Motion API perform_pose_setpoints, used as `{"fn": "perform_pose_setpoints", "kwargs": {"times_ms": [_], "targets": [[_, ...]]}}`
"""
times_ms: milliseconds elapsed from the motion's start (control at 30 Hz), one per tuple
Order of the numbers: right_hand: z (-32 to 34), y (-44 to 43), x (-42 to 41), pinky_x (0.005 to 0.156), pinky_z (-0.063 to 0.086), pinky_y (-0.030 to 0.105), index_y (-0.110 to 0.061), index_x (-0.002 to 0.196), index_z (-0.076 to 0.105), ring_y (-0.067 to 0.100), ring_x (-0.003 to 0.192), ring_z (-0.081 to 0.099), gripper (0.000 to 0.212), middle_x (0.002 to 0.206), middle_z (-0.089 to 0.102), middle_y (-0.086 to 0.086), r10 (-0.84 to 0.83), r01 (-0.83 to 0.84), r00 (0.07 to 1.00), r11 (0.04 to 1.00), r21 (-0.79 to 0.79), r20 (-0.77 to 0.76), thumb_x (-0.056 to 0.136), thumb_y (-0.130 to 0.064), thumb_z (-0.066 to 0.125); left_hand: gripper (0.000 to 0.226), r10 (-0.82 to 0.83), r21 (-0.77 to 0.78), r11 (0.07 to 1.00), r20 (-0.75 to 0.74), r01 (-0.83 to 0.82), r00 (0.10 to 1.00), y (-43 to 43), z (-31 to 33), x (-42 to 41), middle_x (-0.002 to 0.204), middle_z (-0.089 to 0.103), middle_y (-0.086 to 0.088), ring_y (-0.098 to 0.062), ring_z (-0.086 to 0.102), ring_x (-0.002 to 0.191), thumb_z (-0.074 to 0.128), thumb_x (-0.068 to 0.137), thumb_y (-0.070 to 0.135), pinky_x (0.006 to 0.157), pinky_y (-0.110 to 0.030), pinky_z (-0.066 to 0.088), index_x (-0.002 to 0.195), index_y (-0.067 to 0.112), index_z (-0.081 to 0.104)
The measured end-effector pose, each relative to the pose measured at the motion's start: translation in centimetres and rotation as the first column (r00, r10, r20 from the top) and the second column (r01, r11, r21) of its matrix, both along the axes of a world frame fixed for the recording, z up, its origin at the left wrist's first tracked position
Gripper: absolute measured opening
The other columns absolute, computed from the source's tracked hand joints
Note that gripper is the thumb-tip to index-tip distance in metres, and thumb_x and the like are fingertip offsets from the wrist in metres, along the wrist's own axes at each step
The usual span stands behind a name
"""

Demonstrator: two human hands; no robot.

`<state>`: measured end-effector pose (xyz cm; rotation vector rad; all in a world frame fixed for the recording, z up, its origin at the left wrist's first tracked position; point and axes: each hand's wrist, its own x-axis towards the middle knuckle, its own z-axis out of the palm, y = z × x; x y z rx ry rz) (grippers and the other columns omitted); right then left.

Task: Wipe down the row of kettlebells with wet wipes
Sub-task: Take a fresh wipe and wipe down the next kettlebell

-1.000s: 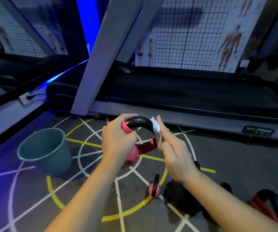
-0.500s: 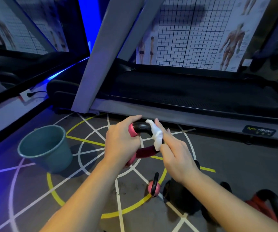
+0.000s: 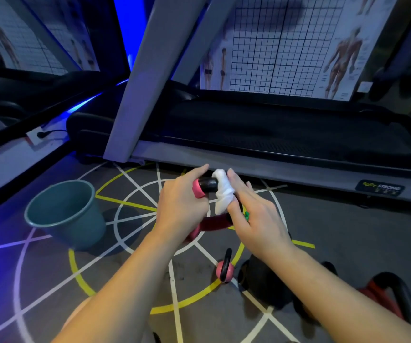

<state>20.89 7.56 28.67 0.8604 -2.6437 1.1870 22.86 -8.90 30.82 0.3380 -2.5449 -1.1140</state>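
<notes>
At nine o'clock from the hands, a teal plastic bucket (image 3: 63, 214) stands on the grey gym floor (image 3: 348, 231) with its white and yellow lines, well apart from the work. Next comes my left hand (image 3: 182, 209). Its fingers curl tight round the pink kettlebell with a black loop handle (image 3: 208, 184) and hold it up off the floor at mid-view. The grey-and-black treadmill (image 3: 273, 134) lies beyond at twelve o'clock.

Just at three o'clock of that grip, the crumpled white wet wipe (image 3: 223, 194) wraps the top bend of the handle. My right hand (image 3: 256, 219) pinches it there, fingers laid over the wipe and thumb beneath. I judge this to be the handle pass on this bell, but I cannot tell how many bells are already done.

Down at five o'clock the row waits on the floor. It holds a small pink kettlebell (image 3: 224, 268), a black kettlebell (image 3: 266, 280) just beside it, and a red kettlebell with a black handle (image 3: 385, 290) near the right edge.

The main risk is the left grip. If moisture from the wipe reaches those fingers, the bell could twist or drop onto the floor near the small pink one. The wipe is also bunched, so it may slide along the handle and miss patches. The bell's body is hidden behind my left hand, so I could easily skip it.
</notes>
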Motion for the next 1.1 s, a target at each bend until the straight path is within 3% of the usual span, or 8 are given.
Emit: {"fn": "perform_pose_setpoints", "kwargs": {"times_ms": [133,200,333,433,567,733,967,1100], "targets": [[-0.3,-0.7,0.1,0.119,0.014,0.017,-0.033,0.157,0.017,-0.006,0.143,0.007,0.056,0.154,0.018,-0.026,-0.042,0.041,0.999,0.998,-0.036,-0.013,0.107,-0.032,0.043,0.060,0.002,0.036,0.999,-0.018,-0.002,1.000,0.1,0.2,0.1,0.105,0.074,0.016,-0.006,0.063,0.104,0.071,0.078,0.016,0.083,-0.022,0.045,0.133,0.039,0.064],[-0.1,-1.2,0.0,0.118,0.019,0.017,-0.028,0.156,0.024,0.005,0.147,0.020,0.056,0.157,0.029,-0.018,-0.023,0.017,0.993,0.998,-0.058,-0.115,0.106,-0.028,0.047,0.042,-0.052,0.040,0.998,-0.041,0.053,0.998,0.2,-0.1,0.1,0.088,0.073,0.018,-0.006,0.066,0.093,0.074,0.076,0.027,0.078,-0.029,0.051,0.116,0.039,0.069],[0.8,-0.1,-1.6,0.099,0.046,0.023,-0.020,0.145,0.053,0.011,0.117,0.059,0.047,0.129,0.064,-0.007,0.064,-0.066,0.979,0.998,-0.006,-0.191,0.098,-0.019,0.061,0.051,-0.090,0.024,0.996,-0.023,0.090,0.996,0.5,-0.5,0.1,0.088,0.070,0.018,-0.006,0.057,0.088,0.070,0.079,0.022,0.073,-0.011,0.042,0.127,0.038,0.067],[1.6,1.0,-2.5,0.082,0.043,0.022,-0.025,0.134,0.059,0.007,0.101,0.056,0.042,0.110,0.060,-0.011,0.150,-0.143,0.987,0.984,0.104,-0.060,0.094,-0.016,0.067,0.065,-0.119,-0.031,0.992,0.011,0.119,0.993,0.8,-0.7,0.1,0.091,0.075,0.009,-0.016,0.062,0.096,0.068,0.080,0.019,0.074,-0.016,0.041,0.141,0.035,0.059],[1.5,1.2,-2.7,0.076,0.044,0.022,-0.023,0.128,0.063,0.008,0.090,0.055,0.033,0.099,0.059,-0.008,0.159,-0.154,0.986,0.983,0.099,-0.045,0.095,-0.016,0.063,0.061,-0.129,-0.015,0.991,0.056,0.130,0.990,1.2,-0.9,-0.2,0.080,0.069,0.017,-0.010,0.061,0.091,0.068,0.082,0.019,0.068,-0.006,0.038,0.140,0.036,0.060],[1.2,1.9,-3.0,0.081,0.045,0.018,-0.027,0.131,0.062,0.006,0.096,0.057,0.037,0.106,0.063,-0.010,0.154,-0.156,0.987,0.987,0.047,0.037,0.096,-0.014,0.064,0.064,-0.141,0.054,0.989,0.016,0.140,0.990,1.9,-1.3,-0.5,0.109,0.075,0.012,-0.012,0.069,0.104,0.061,0.069,0.041,0.082,-0.033,0.056,0.132,0.033,0.067],[1.3,0.7,-2.0,0.073,0.045,0.028,-0.025,0.100,0.068,0.009,0.083,0.053,0.016,0.089,0.057,-0.006,0.071,-0.074,0.997,0.992,-0.103,-0.034,0.091,-0.013,0.063,0.060,-0.201,0.186,0.960,-0.066,0.210,0.977,1.3,-2.0,-1.8,0.101,0.074,0.019,0.010,0.066,0.097,0.070,0.082,-0.003,0.078,-0.010,0.049,0.126,0.037,0.066],[1.3,0.8,-2.2,0.071,0.046,0.035,-0.022,0.096,0.067,0.013,0.084,0.052,0.014,0.085,0.055,-0.006,0.001,-0.006,0.999,0.994,-0.105,-0.045,0.088,-0.010,0.064,0.083,-0.256,0.168,0.952,-0.015,0.255,0.966,-0.1,-3.2,-2.9,0.125,0.065,0.018,0.003,0.059,0.118,0.085,0.079,0.020,0.096,-0.019,0.046,0.149,0.043,0.045]]}}
